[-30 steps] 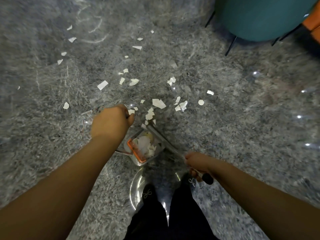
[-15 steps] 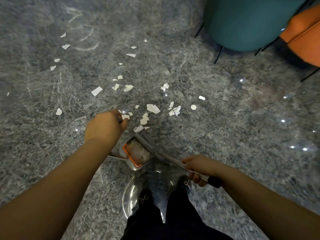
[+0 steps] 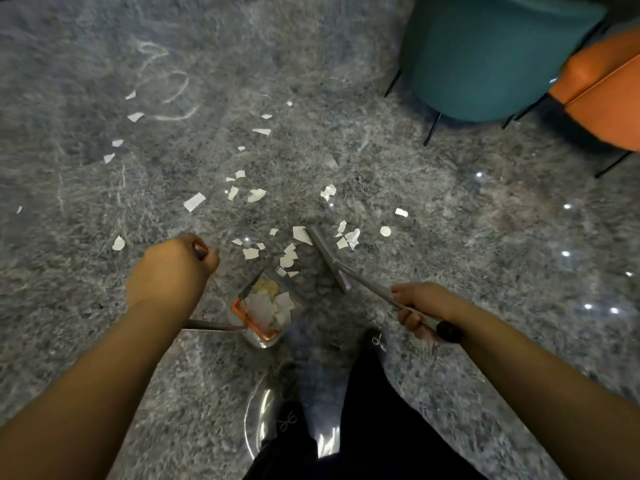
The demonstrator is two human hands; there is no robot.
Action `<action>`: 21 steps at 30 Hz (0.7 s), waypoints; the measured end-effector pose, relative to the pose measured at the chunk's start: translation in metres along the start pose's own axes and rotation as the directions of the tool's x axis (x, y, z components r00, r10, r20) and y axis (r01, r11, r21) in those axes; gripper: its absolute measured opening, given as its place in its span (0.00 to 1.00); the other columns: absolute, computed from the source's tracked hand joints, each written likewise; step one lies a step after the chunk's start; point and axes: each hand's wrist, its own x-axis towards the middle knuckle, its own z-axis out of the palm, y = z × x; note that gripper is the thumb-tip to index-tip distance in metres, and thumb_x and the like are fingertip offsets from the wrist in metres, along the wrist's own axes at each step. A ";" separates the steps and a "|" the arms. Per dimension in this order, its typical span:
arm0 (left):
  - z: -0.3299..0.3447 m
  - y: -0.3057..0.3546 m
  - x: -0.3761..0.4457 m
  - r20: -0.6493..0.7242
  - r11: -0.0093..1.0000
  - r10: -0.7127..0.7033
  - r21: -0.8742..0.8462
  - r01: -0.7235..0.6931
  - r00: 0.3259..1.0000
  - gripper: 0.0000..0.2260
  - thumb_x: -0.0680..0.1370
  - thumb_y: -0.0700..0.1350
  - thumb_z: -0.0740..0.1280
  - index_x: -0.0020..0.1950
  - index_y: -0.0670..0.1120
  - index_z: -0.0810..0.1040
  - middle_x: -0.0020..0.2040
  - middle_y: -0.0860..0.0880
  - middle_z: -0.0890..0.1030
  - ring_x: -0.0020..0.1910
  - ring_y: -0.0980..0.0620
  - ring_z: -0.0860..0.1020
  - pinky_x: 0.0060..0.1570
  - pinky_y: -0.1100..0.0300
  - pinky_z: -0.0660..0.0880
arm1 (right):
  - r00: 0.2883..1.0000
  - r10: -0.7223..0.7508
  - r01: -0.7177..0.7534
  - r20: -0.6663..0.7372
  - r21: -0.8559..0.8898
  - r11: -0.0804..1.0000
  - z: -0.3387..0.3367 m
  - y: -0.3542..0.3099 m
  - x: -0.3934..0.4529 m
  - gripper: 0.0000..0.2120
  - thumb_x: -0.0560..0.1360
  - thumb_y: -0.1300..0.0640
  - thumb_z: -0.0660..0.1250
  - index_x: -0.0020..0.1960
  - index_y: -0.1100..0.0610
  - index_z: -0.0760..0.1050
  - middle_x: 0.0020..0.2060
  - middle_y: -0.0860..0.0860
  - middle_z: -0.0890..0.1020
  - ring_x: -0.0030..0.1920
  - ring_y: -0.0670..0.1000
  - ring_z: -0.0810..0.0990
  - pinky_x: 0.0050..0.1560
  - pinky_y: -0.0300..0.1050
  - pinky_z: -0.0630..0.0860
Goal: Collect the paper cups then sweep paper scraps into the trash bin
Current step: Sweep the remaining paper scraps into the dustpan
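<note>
- Near: dustpan point(image 3: 263, 311) on grey floor point(image 3: 450, 237), holding scraps, mouth facing away.
- Left hand point(image 3: 169, 268) fisted round dustpan handle point(image 3: 214, 328).
- Right hand point(image 3: 420, 306) curled round broom point(image 3: 329, 259); head down among paper scraps point(image 3: 289, 254).
- Far: more scraps on open floor to the left; teal chair point(image 3: 485, 57), orange chair point(image 3: 606, 95) bound right.

Your floor point(image 3: 450, 271) is a mottled grey-blue speckle, littered with white paper scraps point(image 3: 194, 201). Your dustpan point(image 3: 263, 311) has an orange rim, the broom point(image 3: 329, 259) is grey with a black handle end, and there's a teal chair point(image 3: 485, 57) beside an orange one point(image 3: 602, 88).
</note>
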 end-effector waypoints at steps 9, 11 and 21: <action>-0.009 0.006 0.055 -0.016 0.984 -0.135 0.113 0.136 0.991 0.08 0.73 0.56 0.71 0.41 0.54 0.77 0.33 0.48 0.76 0.34 0.45 0.72 0.34 0.58 0.68 | 0.996 -0.045 0.030 -0.080 -0.185 0.982 -0.027 -0.118 0.073 0.18 0.82 0.63 0.53 0.71 0.59 0.65 0.29 0.53 0.68 0.15 0.45 0.65 0.19 0.31 0.61; -0.005 0.009 0.065 -0.015 0.976 -0.166 0.141 0.166 0.986 0.08 0.73 0.57 0.71 0.44 0.54 0.79 0.39 0.45 0.80 0.38 0.42 0.77 0.36 0.57 0.69 | 0.997 -0.044 0.032 -0.058 -0.194 0.980 -0.035 -0.150 0.097 0.16 0.81 0.63 0.53 0.68 0.58 0.67 0.29 0.53 0.69 0.16 0.44 0.66 0.18 0.31 0.62; 0.003 0.024 0.098 -0.011 0.940 -0.292 0.178 0.290 0.956 0.09 0.73 0.58 0.71 0.47 0.55 0.81 0.43 0.45 0.83 0.43 0.41 0.81 0.38 0.57 0.72 | 0.995 -0.092 0.078 -0.026 -0.334 0.939 -0.042 -0.277 0.177 0.12 0.80 0.65 0.52 0.59 0.57 0.71 0.33 0.54 0.70 0.16 0.44 0.69 0.19 0.33 0.66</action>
